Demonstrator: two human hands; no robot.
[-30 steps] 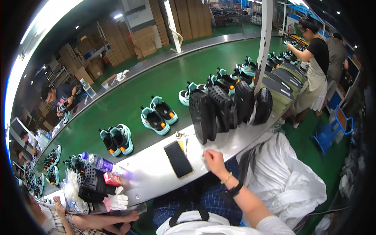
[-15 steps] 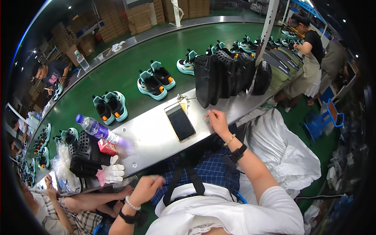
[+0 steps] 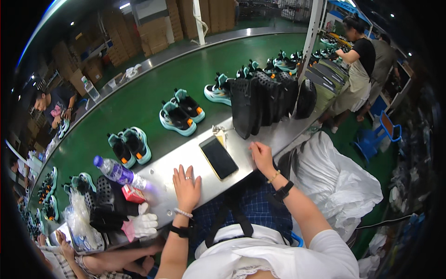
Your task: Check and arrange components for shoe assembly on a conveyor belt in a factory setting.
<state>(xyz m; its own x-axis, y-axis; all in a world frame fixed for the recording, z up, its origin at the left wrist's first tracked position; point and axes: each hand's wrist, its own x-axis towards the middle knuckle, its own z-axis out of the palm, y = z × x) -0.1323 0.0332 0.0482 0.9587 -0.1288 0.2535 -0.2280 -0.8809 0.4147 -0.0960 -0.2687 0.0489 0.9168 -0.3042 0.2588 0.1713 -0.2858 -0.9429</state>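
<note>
My left hand lies on the metal ledge with its fingers spread and nothing in it. To its right is a phone with a dark screen. Keys with a yellowish tag lie just beyond the phone. My right hand rests at the ledge, right of the phone, its fingers curled in loosely; I see nothing in them. Beyond that hand stands a row of black perforated shoe-shaped pieces. Pairs of black and turquoise sneakers stand on the green belt.
Left on the ledge are a water bottle, a red and white box, a white glove and clear plastic bags. White sheeting hangs at my right. A seated person's legs are lower left; a co-worker stands far right.
My left hand has moved from over my lap, forward onto the ledge, and its fingers have spread. My right hand stays near the same spot, its fingers slightly more curled. The view has shifted a little.
</note>
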